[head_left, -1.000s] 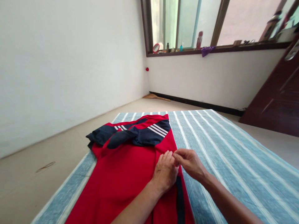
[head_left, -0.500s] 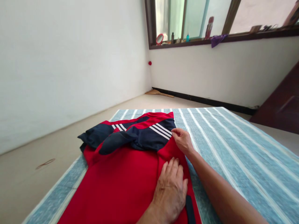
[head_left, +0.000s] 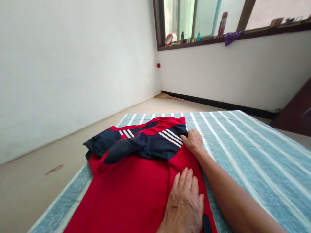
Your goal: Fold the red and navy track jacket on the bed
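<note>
A red and navy jacket (head_left: 121, 194) with white stripes lies partly folded on a blue, white-striped cloth surface (head_left: 243, 155). The navy sleeve part is laid across its upper portion. My left hand (head_left: 183, 202) rests flat on the red fabric near the right edge, fingers stretched out. Farther up that same edge, beside the white stripes, my right hand (head_left: 193, 141) has its fingers curled at the fabric, thumb on top. Its fingertips are partly hidden.
A short broom (head_left: 170, 96) lies on the floor in the far corner. On the window sill are a round red mirror (head_left: 168, 39), a flask (head_left: 222, 25), a purple cloth (head_left: 232, 38) and small bottles. A thin loop of cord (head_left: 54, 169) lies on the floor at left.
The whole view has shifted slightly, so things sit farther right. My right hand has turned a little and drawn its fingers in at the jacket's edge. My left hand stays flat on the fabric.
</note>
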Action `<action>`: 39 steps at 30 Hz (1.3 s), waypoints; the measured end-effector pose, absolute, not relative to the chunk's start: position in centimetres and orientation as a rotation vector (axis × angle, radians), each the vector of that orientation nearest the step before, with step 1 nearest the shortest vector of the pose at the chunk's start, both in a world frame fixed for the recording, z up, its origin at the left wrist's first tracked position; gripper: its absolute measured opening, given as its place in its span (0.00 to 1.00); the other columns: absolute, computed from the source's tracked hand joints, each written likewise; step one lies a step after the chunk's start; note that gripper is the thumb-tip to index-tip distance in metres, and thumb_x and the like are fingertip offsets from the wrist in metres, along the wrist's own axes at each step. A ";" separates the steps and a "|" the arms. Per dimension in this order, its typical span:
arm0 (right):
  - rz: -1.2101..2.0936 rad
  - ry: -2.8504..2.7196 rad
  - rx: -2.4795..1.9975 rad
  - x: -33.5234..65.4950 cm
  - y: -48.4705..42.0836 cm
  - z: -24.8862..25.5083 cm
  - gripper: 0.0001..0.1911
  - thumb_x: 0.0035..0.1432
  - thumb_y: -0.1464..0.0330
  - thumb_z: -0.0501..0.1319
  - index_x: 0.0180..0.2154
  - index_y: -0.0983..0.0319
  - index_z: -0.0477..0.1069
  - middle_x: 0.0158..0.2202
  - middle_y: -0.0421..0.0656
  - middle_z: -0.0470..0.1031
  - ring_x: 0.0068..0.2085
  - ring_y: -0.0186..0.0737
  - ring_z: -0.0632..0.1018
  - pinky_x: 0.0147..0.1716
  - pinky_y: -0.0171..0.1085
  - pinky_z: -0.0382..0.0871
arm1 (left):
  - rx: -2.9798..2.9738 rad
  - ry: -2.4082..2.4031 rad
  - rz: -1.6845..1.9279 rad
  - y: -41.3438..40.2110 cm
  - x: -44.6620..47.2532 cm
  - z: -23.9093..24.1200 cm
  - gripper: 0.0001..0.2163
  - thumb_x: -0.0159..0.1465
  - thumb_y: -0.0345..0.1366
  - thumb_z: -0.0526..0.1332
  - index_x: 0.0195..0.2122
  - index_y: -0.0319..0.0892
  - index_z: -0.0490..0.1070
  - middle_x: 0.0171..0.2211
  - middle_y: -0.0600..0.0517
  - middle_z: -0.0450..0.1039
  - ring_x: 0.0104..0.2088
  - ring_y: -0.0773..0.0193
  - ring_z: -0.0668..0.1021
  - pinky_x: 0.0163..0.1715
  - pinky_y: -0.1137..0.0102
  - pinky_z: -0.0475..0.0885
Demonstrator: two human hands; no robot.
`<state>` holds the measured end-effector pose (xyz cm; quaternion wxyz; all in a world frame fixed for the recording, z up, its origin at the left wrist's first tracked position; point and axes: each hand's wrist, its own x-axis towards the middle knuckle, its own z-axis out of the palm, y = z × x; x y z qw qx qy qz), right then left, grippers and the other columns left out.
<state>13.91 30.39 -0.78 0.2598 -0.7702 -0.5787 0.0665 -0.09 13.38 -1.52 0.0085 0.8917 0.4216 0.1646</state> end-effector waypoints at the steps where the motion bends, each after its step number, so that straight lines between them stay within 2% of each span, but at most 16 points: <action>1: 0.179 -1.575 -2.090 13.8 30.5 -0.9 0.16 0.58 0.59 0.57 0.38 0.65 0.74 0.43 0.55 0.73 0.47 0.52 0.71 0.45 0.44 0.60 | 2.785 1.319 0.512 13.4 -0.1 -1.6 0.20 0.67 0.41 0.49 0.54 0.37 0.67 0.58 0.42 0.65 0.58 0.50 0.66 0.55 0.55 0.67; 5: 0.180 -1.602 -2.067 13.7 31.0 -1.2 0.14 0.58 0.62 0.56 0.39 0.63 0.75 0.43 0.51 0.74 0.46 0.48 0.73 0.43 0.41 0.60 | 2.781 1.310 0.495 13.3 -0.1 -1.6 0.20 0.67 0.41 0.49 0.55 0.37 0.67 0.58 0.41 0.64 0.59 0.50 0.66 0.55 0.55 0.67; 11: 0.183 -1.522 -2.065 14.9 31.4 -1.1 0.15 0.59 0.63 0.52 0.35 0.61 0.76 0.35 0.46 0.76 0.38 0.43 0.75 0.35 0.36 0.61 | 2.744 1.322 0.486 13.3 -0.1 -1.1 0.20 0.66 0.41 0.51 0.57 0.38 0.65 0.60 0.41 0.61 0.60 0.49 0.63 0.57 0.52 0.64; 18: 0.173 -1.492 -1.990 15.4 31.5 -1.8 0.11 0.55 0.65 0.55 0.32 0.60 0.75 0.32 0.44 0.76 0.36 0.41 0.74 0.33 0.35 0.60 | 2.602 1.540 0.460 13.3 0.1 -1.2 0.31 0.61 0.51 0.56 0.60 0.34 0.61 0.64 0.36 0.51 0.63 0.41 0.56 0.58 0.47 0.60; 22: 0.221 -1.456 -1.903 15.6 31.7 -1.9 0.13 0.56 0.62 0.53 0.32 0.60 0.74 0.28 0.41 0.74 0.30 0.38 0.72 0.29 0.34 0.59 | 2.566 1.541 0.394 13.6 0.1 -0.9 0.30 0.61 0.51 0.56 0.60 0.37 0.62 0.64 0.37 0.50 0.63 0.41 0.54 0.57 0.45 0.58; 27: 0.250 -1.430 -1.806 15.7 31.7 -2.0 0.12 0.54 0.61 0.54 0.31 0.61 0.73 0.27 0.40 0.74 0.29 0.37 0.71 0.29 0.33 0.58 | 2.490 1.534 0.249 14.5 -0.3 0.0 0.35 0.60 0.55 0.55 0.62 0.37 0.58 0.65 0.38 0.44 0.64 0.44 0.50 0.60 0.48 0.53; 30: 0.257 -1.418 -1.770 15.7 31.8 -1.9 0.13 0.55 0.61 0.54 0.30 0.61 0.73 0.27 0.40 0.73 0.29 0.37 0.71 0.28 0.33 0.58 | 2.469 1.520 0.222 15.0 -0.7 0.4 0.36 0.59 0.56 0.55 0.63 0.38 0.56 0.66 0.38 0.43 0.65 0.45 0.49 0.60 0.46 0.51; 34: 0.256 -1.412 -1.753 15.6 31.8 -1.8 0.15 0.56 0.59 0.53 0.35 0.61 0.73 0.29 0.40 0.74 0.30 0.37 0.72 0.29 0.33 0.60 | 2.479 1.496 0.209 15.3 -1.1 0.4 0.36 0.60 0.57 0.54 0.64 0.41 0.54 0.66 0.41 0.42 0.65 0.46 0.48 0.60 0.45 0.49; 39: 0.223 -1.414 -1.822 15.6 31.6 -1.8 0.12 0.55 0.61 0.57 0.37 0.59 0.74 0.29 0.41 0.75 0.31 0.39 0.73 0.30 0.34 0.59 | 2.482 1.461 0.193 15.7 -1.4 0.4 0.38 0.60 0.61 0.51 0.65 0.42 0.52 0.67 0.43 0.41 0.66 0.48 0.46 0.60 0.45 0.45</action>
